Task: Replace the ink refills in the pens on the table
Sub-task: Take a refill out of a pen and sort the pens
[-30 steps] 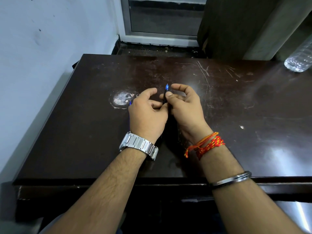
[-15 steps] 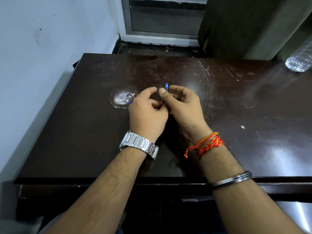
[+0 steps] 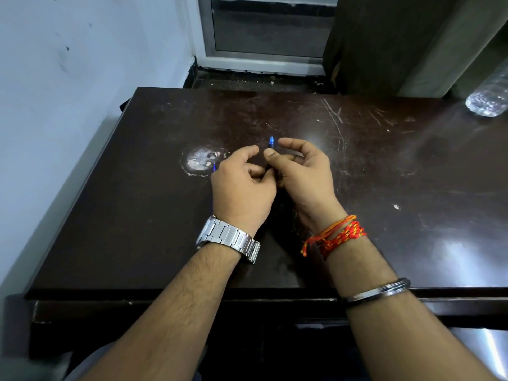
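A dark pen with a blue tip stands nearly upright between my two hands, above the middle of the dark brown table. My right hand pinches its upper barrel between thumb and fingers. My left hand is curled around the lower part, which is hidden behind the fingers. A second small blue piece peeks out at the left edge of my left hand; I cannot tell whether that hand holds it or it lies on the table.
A round white worn patch marks the table just left of my hands. A clear plastic bottle lies at the far right corner. A pale wall runs along the left, with a window frame and a curtain behind the table.
My right thumb has slid along the pen barrel and the fingers have shifted slightly. Both hands stay in the same place over the table.
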Motion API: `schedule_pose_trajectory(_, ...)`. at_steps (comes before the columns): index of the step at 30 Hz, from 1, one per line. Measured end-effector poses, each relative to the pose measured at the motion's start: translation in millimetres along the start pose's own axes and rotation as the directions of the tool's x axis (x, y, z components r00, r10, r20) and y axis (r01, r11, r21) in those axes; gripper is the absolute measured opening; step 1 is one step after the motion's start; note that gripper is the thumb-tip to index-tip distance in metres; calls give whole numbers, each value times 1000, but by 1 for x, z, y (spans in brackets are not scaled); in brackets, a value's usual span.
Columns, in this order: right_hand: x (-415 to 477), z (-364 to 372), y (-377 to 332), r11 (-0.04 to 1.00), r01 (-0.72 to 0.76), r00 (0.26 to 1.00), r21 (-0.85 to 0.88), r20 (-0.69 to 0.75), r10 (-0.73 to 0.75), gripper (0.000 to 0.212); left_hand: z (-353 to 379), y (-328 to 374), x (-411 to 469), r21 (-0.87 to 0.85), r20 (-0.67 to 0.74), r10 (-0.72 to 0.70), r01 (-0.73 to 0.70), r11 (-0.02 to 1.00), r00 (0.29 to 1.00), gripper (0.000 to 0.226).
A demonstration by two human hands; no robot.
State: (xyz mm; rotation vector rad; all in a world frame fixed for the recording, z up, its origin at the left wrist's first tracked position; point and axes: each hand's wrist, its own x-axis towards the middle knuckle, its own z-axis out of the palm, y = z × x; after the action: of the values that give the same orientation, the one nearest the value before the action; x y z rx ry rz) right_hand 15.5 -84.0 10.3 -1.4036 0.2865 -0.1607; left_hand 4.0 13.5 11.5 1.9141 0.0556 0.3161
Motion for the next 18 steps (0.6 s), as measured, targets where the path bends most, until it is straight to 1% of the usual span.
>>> schedule_pose_trajectory(4, -1, 1, -9, 995, 35, 998, 98, -54, -30, 13, 1, 0, -4, -11, 27, -7, 7, 1000, 1000, 39)
schedule_pose_trajectory(9, 1, -6, -17, 980, 149, 977, 136, -173, -124, 15, 3, 0, -7, 16, 43, 39, -39, 999, 998, 16)
schedule_pose_trajectory(11, 3, -9, -19, 970, 185, 968, 157, -202, -152, 16, 2, 0, -8, 18, 26, 58, -58, 998, 998, 12)
schedule_pose_trajectory(13, 5, -12, -21, 961, 223, 954, 163, -242, -180, 16, 1, -1, -8, 9, 20, 58, -58, 998, 998, 10)
schedule_pose_trajectory(15, 10, -18, -22, 951, 261, 933, 166, -295, -205, 15, 1, -2, -8, -31, 26, 24, -23, 999, 999, 9)
schedule_pose_trajectory(17, 14, -27, -23, 956, 264, 920, 125, -329, -211, 14, -1, -3, -6, -53, 14, -6, 7, 999, 1000, 11)
schedule_pose_trajectory(18, 16, -32, -23, 966, 246, 919, 75, -335, -208, 14, -2, -4, -5, -55, 2, -14, 14, 998, 1000, 12)
